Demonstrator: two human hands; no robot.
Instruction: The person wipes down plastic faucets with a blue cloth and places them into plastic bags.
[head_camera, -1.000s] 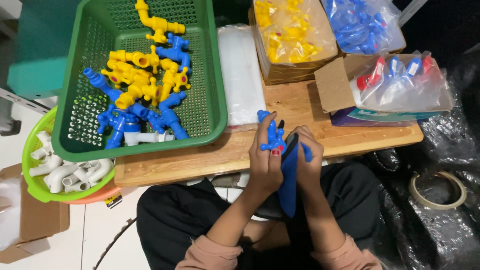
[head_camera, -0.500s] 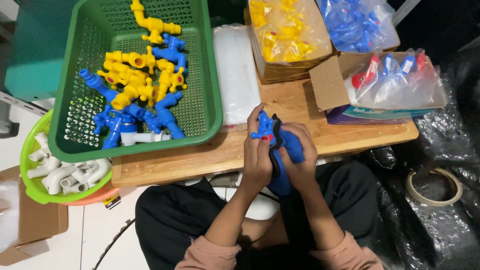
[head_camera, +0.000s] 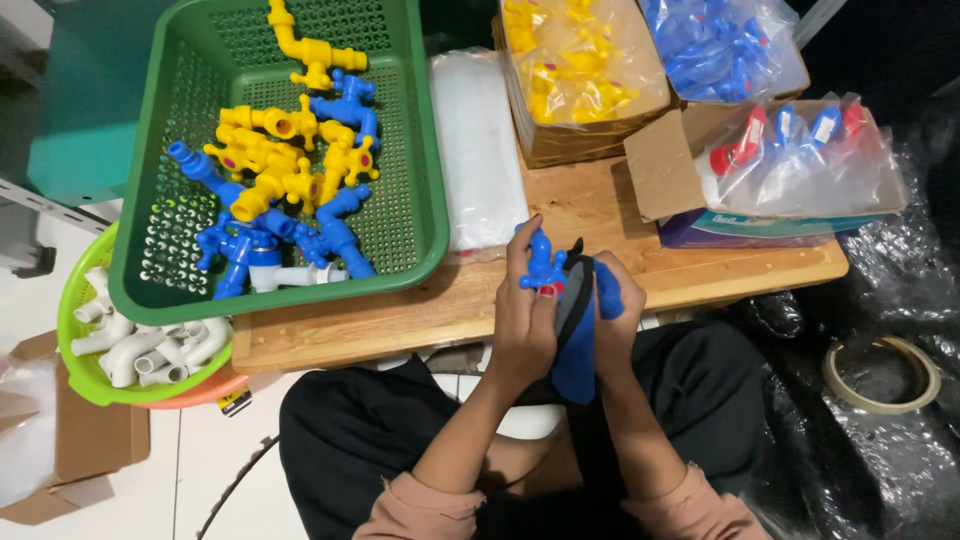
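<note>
My left hand (head_camera: 523, 320) grips a small blue plastic tap (head_camera: 543, 265) with a red spot on its handle, held over the front edge of the wooden table (head_camera: 400, 310). My right hand (head_camera: 612, 325) holds a long blue piece with a dark band (head_camera: 578, 335) pressed against the tap. Both hands meet just above my lap. The lower end of the blue piece hangs down between my forearms.
A green basket (head_camera: 420, 160) of yellow and blue taps sits at the table's left. A lime bowl of white pipe elbows (head_camera: 140, 345) stands lower left. Bags of yellow parts (head_camera: 575, 70), blue parts (head_camera: 720, 45) and red-blue parts (head_camera: 800, 150) lie behind. A tape roll (head_camera: 885, 375) rests at right.
Both hands, with the tap and blue piece, have shifted slightly left and back toward the table; the grip has tightened around the tap.
</note>
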